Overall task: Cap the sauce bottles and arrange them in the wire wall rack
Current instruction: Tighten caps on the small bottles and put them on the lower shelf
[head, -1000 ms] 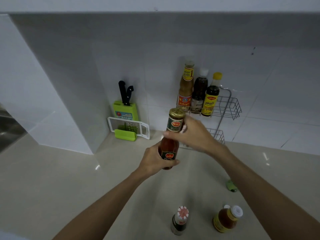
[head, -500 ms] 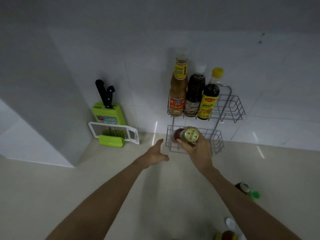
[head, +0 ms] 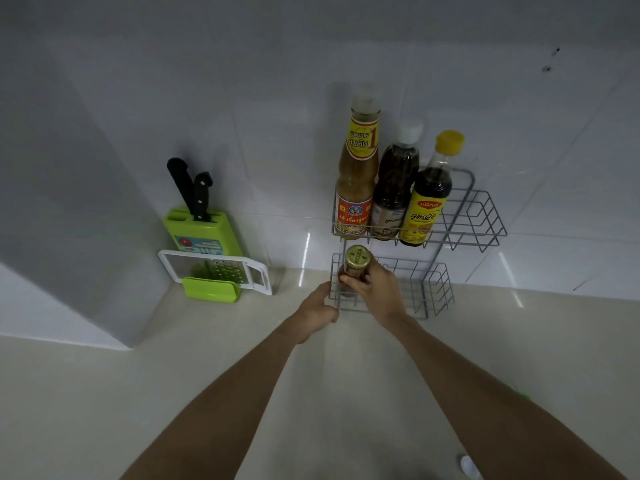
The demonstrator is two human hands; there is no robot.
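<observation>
A two-tier wire wall rack [head: 485, 216] hangs on the white tiled wall. Its upper basket holds three capped bottles: a tan sauce bottle [head: 356, 181], a dark one with a white cap [head: 394, 188] and a dark one with a yellow cap [head: 429, 199]. My right hand [head: 375, 289] grips a red sauce bottle with a gold cap [head: 356, 263], standing upright in the left end of the lower basket [head: 429, 289]. Next to the basket's left front corner is my left hand [head: 317, 313], fingers loosely curled and holding nothing.
A green knife block [head: 204, 233] with two black-handled knives stands left of the rack, a white and green grater [head: 214, 271] leaning before it. A white cap [head: 469, 465] lies on the beige counter at the bottom right. A white wall block juts out on the left.
My right hand carried the gold-capped bottle from in front of me up into the lower basket. My left hand let go of it and now hovers by the basket's corner.
</observation>
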